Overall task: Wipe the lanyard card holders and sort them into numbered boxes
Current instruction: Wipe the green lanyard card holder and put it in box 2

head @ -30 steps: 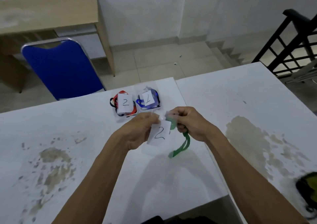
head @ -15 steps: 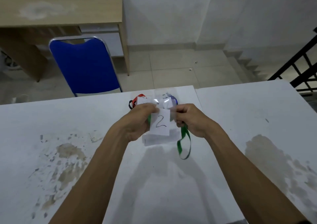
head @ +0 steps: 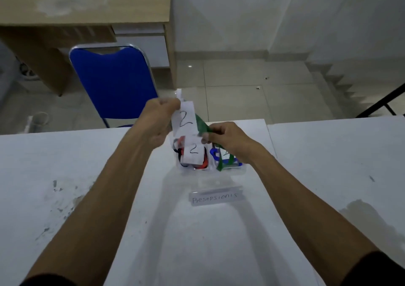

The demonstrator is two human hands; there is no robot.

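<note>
A clear card holder (head: pixel 185 119) with a paper marked "2" is lifted above the table's far edge; my left hand (head: pixel 158 121) pinches its top left corner. Its green lanyard (head: pixel 203 127) runs through my right hand (head: pixel 228 140), which grips the strap, and its loop hangs down over the right box. Below stand two clear boxes: the box labelled "2" (head: pixel 192 154) holds red and black lanyards, and the box to its right (head: pixel 228 161) holds a blue lanyard, its label mostly hidden by my right hand.
A clear name strip reading "Resepsionis" (head: pixel 215 197) lies on the white table (head: pixel 87 187) in front of the boxes. A blue chair (head: pixel 114 82) stands just beyond the table, a wooden desk (head: pixel 87 7) behind it. Stairs and a black railing (head: pixel 381 101) are at right.
Both hands have raised the card holder up and away from me, above the boxes. The name strip on the table, earlier covered by the holder, now shows. The camera view tilted down.
</note>
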